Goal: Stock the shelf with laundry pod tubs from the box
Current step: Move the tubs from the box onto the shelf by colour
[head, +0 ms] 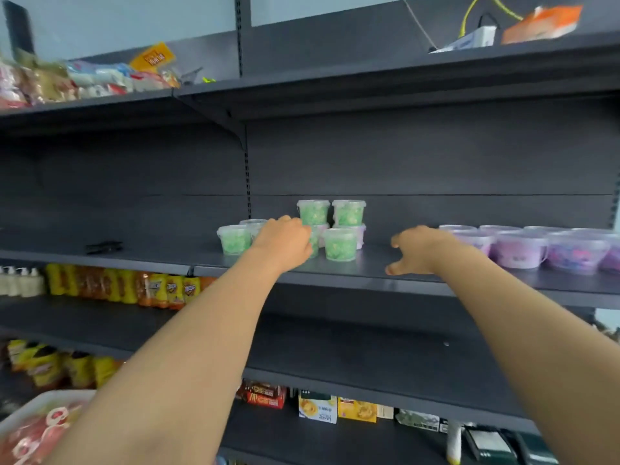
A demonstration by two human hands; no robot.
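Head view, nearest first. Bottom left: a white tray [50, 396] of red-and-white packs, blurred. Both bare forearms extend from the lower edge up to the middle shelf [369, 265]. Beneath them the lower tiers carry boxes [317, 409] on the bottom level. One tier under the middle shelf, at left, stand yellow bottles [161, 290] beside white bottles [20, 281].

Left hand [283, 243]: back toward the camera, fingers curled over the front tub [314, 245], a tub of green pods standing on the shelf. The hand appears to grip this tub, though it hides most of it.

Right hand [419, 250]: fingers spread and relaxed, thumb pointing down, holding nothing. It is poised just above bare shelf between the two groups of tubs.

Green tubs [340, 245]: a cluster at mid-shelf. One stands just right of the front tub and one to the left of the curled hand. Two more are stacked at the back, each upon a pale tub [361, 234].

Purple tubs [520, 251]: a row on the same shelf at right, just beside the right wrist and running to the frame edge. A small dark object [104, 246] lies on this shelf, well apart to the left.

Farthest: the top shelf holds snack bags [84, 78] at left. At right it holds an orange pack [543, 23] next to a white box [476, 38] with cables.
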